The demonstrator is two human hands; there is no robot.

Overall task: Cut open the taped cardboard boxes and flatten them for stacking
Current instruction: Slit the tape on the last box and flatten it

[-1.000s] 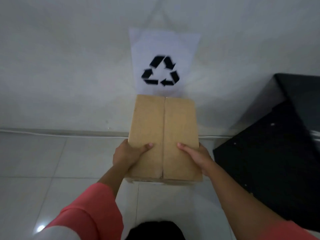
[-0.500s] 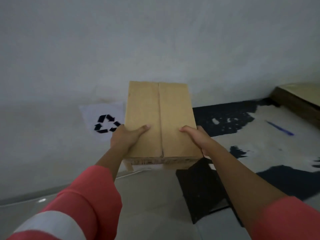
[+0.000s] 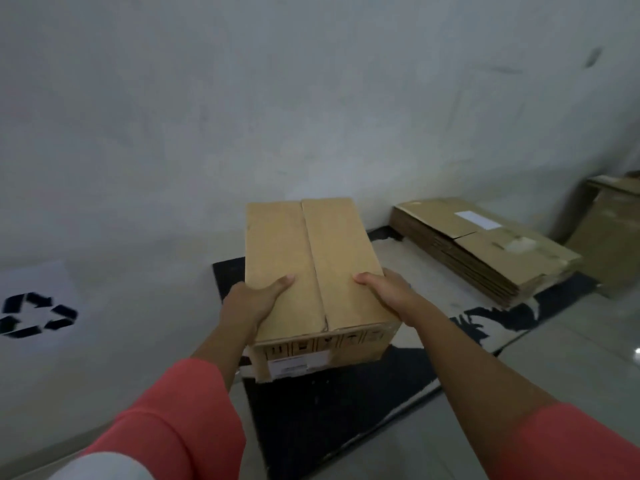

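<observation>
While both hands grip it, the cardboard box (image 3: 311, 268) stays closed — plain brown.

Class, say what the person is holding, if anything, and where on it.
A closed cardboard box, in both hands: the left hand grips its left side, the right hand its right side, near the person's end, thumbs on top.

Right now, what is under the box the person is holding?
A black-and-white mat lies on the floor below the box, which the left hand and right hand grip at its sides. The box covers part of the mat, and its own underside is hidden.
</observation>
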